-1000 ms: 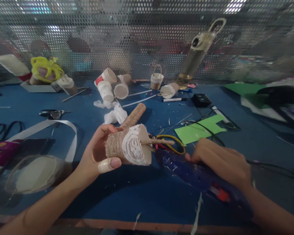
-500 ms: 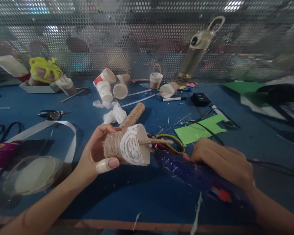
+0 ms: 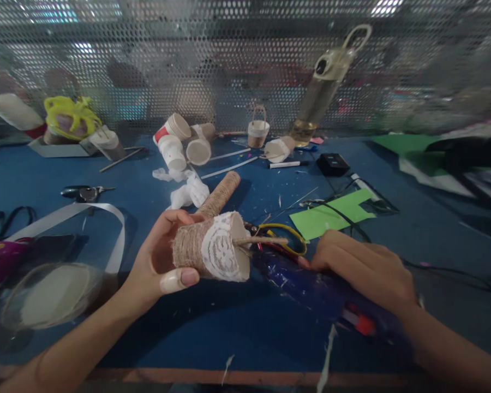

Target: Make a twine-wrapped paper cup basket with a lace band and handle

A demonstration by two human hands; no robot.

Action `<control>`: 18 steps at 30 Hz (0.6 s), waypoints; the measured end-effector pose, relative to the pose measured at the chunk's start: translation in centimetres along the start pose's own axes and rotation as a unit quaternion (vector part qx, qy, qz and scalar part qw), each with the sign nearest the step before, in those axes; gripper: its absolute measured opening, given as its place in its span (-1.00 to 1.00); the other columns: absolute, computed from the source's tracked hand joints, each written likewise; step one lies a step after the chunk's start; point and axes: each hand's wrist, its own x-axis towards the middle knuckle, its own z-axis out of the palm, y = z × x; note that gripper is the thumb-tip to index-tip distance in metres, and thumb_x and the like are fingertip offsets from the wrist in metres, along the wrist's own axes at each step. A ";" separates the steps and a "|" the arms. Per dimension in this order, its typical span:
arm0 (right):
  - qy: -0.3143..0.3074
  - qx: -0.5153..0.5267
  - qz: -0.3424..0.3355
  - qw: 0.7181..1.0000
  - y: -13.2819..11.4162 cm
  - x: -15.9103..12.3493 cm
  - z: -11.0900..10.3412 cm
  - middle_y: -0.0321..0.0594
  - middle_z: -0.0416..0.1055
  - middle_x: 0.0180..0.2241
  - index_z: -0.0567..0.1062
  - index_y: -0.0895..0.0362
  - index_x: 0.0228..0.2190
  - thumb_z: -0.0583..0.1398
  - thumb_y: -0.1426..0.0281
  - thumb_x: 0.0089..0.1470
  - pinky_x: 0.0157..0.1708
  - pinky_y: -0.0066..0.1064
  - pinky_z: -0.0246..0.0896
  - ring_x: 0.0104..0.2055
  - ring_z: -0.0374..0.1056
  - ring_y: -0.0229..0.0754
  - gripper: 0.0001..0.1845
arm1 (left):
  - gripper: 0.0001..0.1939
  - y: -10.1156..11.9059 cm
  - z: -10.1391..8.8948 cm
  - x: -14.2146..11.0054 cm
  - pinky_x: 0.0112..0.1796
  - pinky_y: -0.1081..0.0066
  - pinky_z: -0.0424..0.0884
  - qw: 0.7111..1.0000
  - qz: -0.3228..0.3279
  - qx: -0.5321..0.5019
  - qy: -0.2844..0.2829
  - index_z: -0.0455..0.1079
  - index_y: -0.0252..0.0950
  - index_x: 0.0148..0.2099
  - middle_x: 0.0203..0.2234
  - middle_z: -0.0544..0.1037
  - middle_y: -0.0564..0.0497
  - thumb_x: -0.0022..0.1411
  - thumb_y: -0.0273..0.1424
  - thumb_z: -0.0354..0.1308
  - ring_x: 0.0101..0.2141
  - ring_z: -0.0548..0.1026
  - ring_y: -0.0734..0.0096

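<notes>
My left hand (image 3: 159,256) is wrapped round a paper cup (image 3: 192,248) covered in twine, with a white lace band (image 3: 221,248) near its rim. The cup lies tilted on its side, its mouth facing right. A twine-covered strip (image 3: 264,240) sticks out of the mouth. In my right hand (image 3: 360,267) is a dark blue hot glue gun (image 3: 303,289) with a red switch; its nozzle end is at the cup's opening, the tip hidden there. Scissors (image 3: 297,240) with yellow and red handles lie behind the gun. A twine-wrapped roll (image 3: 221,194) rests behind the cup.
Several paper cups (image 3: 174,153) and a small basket (image 3: 257,134) stand at the back by the perforated metal screen (image 3: 237,71). A tall bottle (image 3: 321,95) stands there too. Green paper (image 3: 333,213) and cables lie right; white ribbon (image 3: 117,234) and keys (image 3: 90,194) lie left.
The glue gun has shifted slightly left with my right hand, its nozzle end closer into the cup's mouth. The cup has turned a little in my left hand.
</notes>
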 end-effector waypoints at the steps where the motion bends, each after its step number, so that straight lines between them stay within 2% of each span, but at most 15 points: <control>1: 0.007 -0.003 -0.001 1.000 0.0 0.1 0.0 -0.33 0.25 -0.52 0.28 0.08 -0.48 -0.02 0.40 0.38 -0.53 -0.44 0.00 -0.53 0.23 -0.30 -0.66 | -0.42 0.0 0.0 0.0 -0.25 0.39 0.56 1.000 -0.003 -0.001 0.000 0.38 -0.15 0.02 0.00 0.49 -0.06 -0.04 -0.27 0.49 -0.05 0.53 0.08; 4: 0.033 -0.009 -0.003 0.999 -0.1 0.2 0.1 -0.36 0.22 -0.55 0.27 0.07 -0.50 -0.01 0.48 0.38 -0.52 -0.45 -0.01 -0.56 0.17 -0.32 -0.63 | -0.40 -0.1 -0.1 0.0 -0.19 0.37 0.56 1.000 0.005 -0.005 -0.005 0.39 -0.13 0.02 0.00 0.50 -0.02 -0.07 -0.23 0.50 0.00 0.51 0.05; 8: 0.023 -0.004 -0.013 1.000 0.1 0.1 0.5 -0.36 0.21 -0.53 0.25 0.07 -0.48 0.00 0.50 0.36 -0.53 -0.44 -0.05 -0.54 0.17 -0.31 -0.67 | -0.42 0.0 -0.2 -0.1 -0.16 0.37 0.53 1.000 0.001 0.002 -0.016 0.38 -0.12 0.03 0.00 0.50 0.00 -0.03 -0.23 0.48 0.01 0.51 0.09; 12: 0.019 0.018 -0.031 0.999 0.5 -0.3 0.8 -0.35 0.21 -0.51 0.22 0.07 -0.44 -0.02 0.46 0.36 -0.54 -0.46 -0.04 -0.54 0.16 -0.31 -0.72 | -0.38 0.0 -0.1 -0.1 -0.18 0.36 0.51 1.000 0.000 0.009 -0.018 0.38 -0.13 0.03 -0.01 0.50 0.01 -0.07 -0.20 0.49 -0.01 0.51 0.07; 18: 0.023 0.024 -0.035 0.999 0.6 -0.4 0.6 -0.36 0.18 -0.53 0.21 0.06 -0.45 -0.05 0.40 0.38 -0.55 -0.45 -0.04 -0.57 0.13 -0.30 -0.69 | -0.40 0.2 -0.2 -0.1 -0.17 0.39 0.51 1.000 -0.012 0.005 -0.019 0.37 -0.15 0.04 0.00 0.49 -0.04 -0.03 -0.23 0.49 -0.05 0.52 0.14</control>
